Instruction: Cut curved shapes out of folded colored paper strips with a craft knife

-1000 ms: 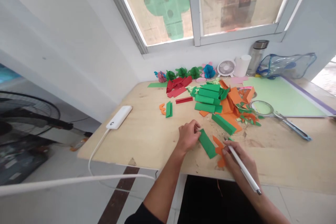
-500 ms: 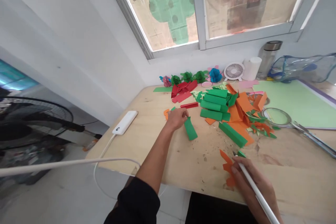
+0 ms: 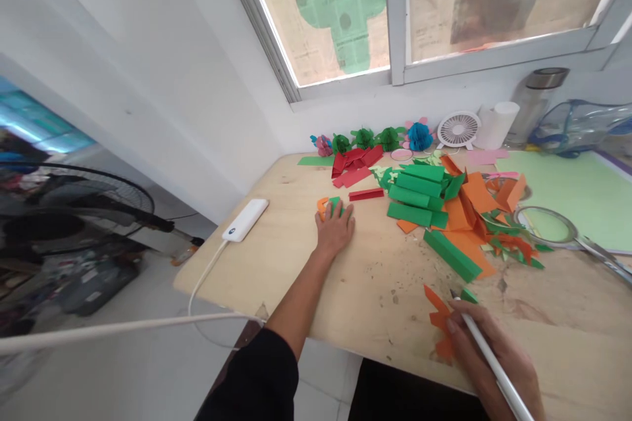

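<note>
My left hand (image 3: pixel 334 230) lies flat on the table with its fingers spread. Its fingertips rest on a green paper piece (image 3: pixel 335 201), beside a small orange paper piece (image 3: pixel 322 206); the palm hides what is underneath. At the front right, my right hand (image 3: pixel 494 348) is closed around a white pen (image 3: pixel 494 362), dark tip pointing away from me. An orange paper cutout (image 3: pixel 436 308) sits against the fingers of that hand, and a bit of green paper (image 3: pixel 469 296) shows just beyond the pen tip.
Folded green strips (image 3: pixel 415 196) and orange paper (image 3: pixel 474 250) are heaped mid-table, with scissors (image 3: pixel 587 243) to their right. Behind are red paper (image 3: pixel 355 161), paper flowers (image 3: pixel 365 138) and a small fan (image 3: pixel 459 129). A power bank (image 3: pixel 245 220) with a cable lies left.
My left hand has let go of the green paper strip it held and now lies flat on the green paper. My right hand keeps its hold on the pen. The view has shifted slightly.
</note>
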`<state>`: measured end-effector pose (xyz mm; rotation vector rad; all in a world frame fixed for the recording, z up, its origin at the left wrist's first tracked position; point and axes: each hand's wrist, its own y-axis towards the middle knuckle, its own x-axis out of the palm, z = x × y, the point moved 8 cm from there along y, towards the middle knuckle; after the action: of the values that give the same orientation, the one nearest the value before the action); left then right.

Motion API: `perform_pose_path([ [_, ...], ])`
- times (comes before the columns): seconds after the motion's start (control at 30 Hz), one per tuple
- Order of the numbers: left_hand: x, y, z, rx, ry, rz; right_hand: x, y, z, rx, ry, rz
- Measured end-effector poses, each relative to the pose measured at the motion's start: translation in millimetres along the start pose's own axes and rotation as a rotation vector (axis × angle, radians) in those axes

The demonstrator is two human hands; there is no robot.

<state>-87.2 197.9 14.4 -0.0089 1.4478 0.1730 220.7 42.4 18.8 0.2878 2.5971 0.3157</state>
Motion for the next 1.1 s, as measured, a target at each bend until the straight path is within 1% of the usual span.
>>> perform_pose_path([
  [0.07, 1.6, 0.6, -9.8, -0.007, 0.015, 0.004, 0.0, -0.4, -0.5, -0.016, -0.009, -0.002],
  [0.23, -0.4, 1.0, -45.9, -0.059, 0.032, 0.027, 2.1, -1.1, 2.2, -0.024, -0.015, -0.013],
  [0.3, -0.7, -2.0, -56.8, -0.070, 0.023, 0.032, 2.3, -0.1, 4.6, -0.030, -0.017, -0.013],
  [0.37, -2.8, -6.1, -61.9, -0.077, 0.009, 0.046, 3.4, 1.5, 5.7, -0.053, -0.022, -0.029],
  [0.43, -7.7, -10.3, -57.9, -0.075, -0.011, 0.072, 5.8, 2.9, 5.4, -0.077, -0.021, -0.066],
  [0.5, -14.5, -13.9, -41.7, -0.049, -0.039, 0.103, 6.2, 3.7, 5.8, -0.068, -0.017, -0.075],
  [0.53, -17.9, -15.2, -28.9, -0.024, -0.058, 0.117, 5.6, 3.9, 6.2, -0.055, -0.015, -0.069],
  [0.6, -23.4, -16.5, 4.3, 0.058, -0.103, 0.131, 5.3, 3.7, 5.2, -0.041, -0.007, -0.064],
  [0.7, -26.5, -14.3, 59.5, 0.213, -0.179, 0.105, 6.2, 3.0, 2.3, -0.041, -0.010, -0.075],
  [0.8, -26.6, -8.9, 101.3, 0.325, -0.238, 0.072, 6.6, 2.3, 1.5, -0.019, -0.021, -0.077],
  [0.9, -25.7, -8.7, 126.9, 0.401, -0.273, 0.042, 7.3, 1.8, 0.2, -0.012, -0.007, -0.083],
  [1.03, -20.3, -22.4, 152.4, 0.502, -0.315, -0.028, 6.6, 2.4, 0.4, 0.000, 0.026, -0.071],
  [1.1, -15.4, -28.9, 162.5, 0.517, -0.329, -0.068, 6.1, 2.9, 0.8, 0.002, 0.049, -0.067],
])
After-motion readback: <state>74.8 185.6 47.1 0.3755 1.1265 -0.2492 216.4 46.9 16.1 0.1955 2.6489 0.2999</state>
